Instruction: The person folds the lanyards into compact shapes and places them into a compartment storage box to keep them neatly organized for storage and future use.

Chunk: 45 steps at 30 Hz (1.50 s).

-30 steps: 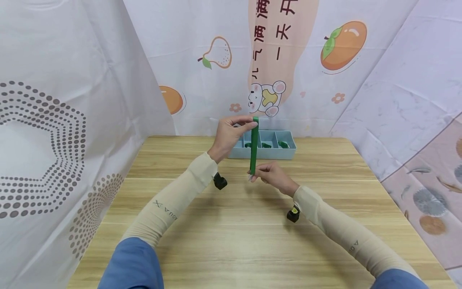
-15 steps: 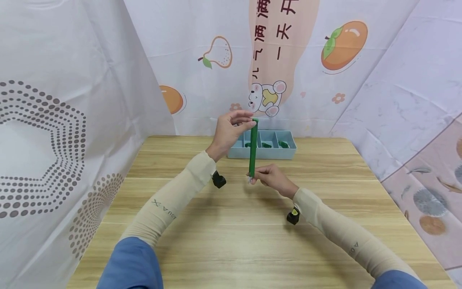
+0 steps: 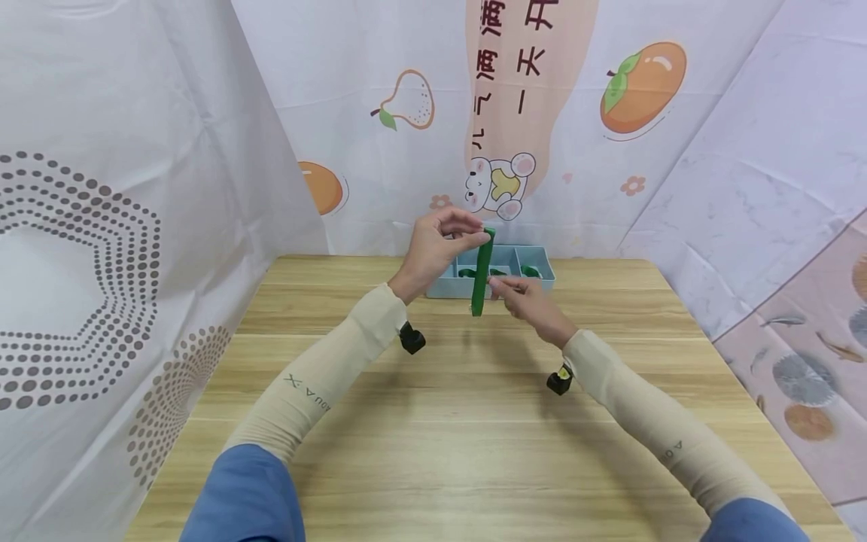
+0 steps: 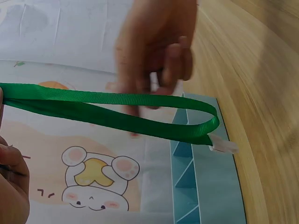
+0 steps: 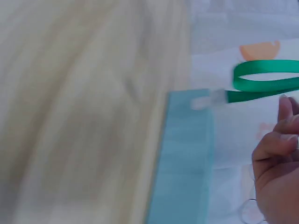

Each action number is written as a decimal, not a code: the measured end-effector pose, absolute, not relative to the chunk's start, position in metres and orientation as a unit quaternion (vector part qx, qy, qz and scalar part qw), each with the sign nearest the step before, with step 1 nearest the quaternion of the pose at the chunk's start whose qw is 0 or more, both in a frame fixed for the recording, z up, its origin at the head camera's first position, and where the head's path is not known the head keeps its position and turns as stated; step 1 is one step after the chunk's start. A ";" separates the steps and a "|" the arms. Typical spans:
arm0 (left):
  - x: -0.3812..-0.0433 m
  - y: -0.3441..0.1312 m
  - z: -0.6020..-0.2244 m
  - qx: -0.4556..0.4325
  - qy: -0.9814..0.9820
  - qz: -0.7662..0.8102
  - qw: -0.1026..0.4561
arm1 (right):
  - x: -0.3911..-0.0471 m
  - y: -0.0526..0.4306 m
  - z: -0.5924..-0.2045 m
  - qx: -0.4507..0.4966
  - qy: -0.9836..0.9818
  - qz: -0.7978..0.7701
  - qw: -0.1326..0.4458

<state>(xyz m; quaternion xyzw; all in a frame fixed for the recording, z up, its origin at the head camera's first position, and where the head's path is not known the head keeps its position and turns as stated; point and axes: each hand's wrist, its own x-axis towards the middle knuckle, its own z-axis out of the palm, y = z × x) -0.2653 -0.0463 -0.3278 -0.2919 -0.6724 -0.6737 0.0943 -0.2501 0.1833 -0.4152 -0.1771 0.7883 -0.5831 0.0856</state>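
A green ribbon [image 3: 481, 275] hangs folded in a long loop, its top pinched between the thumb and fingers of my left hand [image 3: 440, 245]. A small whitish piece [image 4: 223, 144] is fixed at its lower end. My right hand [image 3: 531, 305] is just right of the ribbon, fingers loosely bent, with nothing seen in its grasp. In the right wrist view this hand [image 5: 280, 161] lies beside the ribbon [image 5: 261, 85]; whether a fingertip touches it I cannot tell. Motion blurs the right hand [image 4: 156, 51] in the left wrist view.
Behind the hands, a light blue divided box [image 3: 515, 289] stands at the back of the wooden table [image 3: 433, 436]. Several green pieces, one of them here [image 3: 530, 271], lie in its compartments. A printed curtain [image 3: 379, 181] hangs right behind the box.
My right hand has let go of the ribbon's lower end and moved up and to the right. The lower end now hangs free, higher than before. My left hand has shifted slightly right.
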 end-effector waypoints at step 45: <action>-0.245 -0.057 -0.347 -0.302 -0.684 -0.663 -0.038 | -0.271 0.179 -0.378 -0.155 0.804 -0.572 -0.049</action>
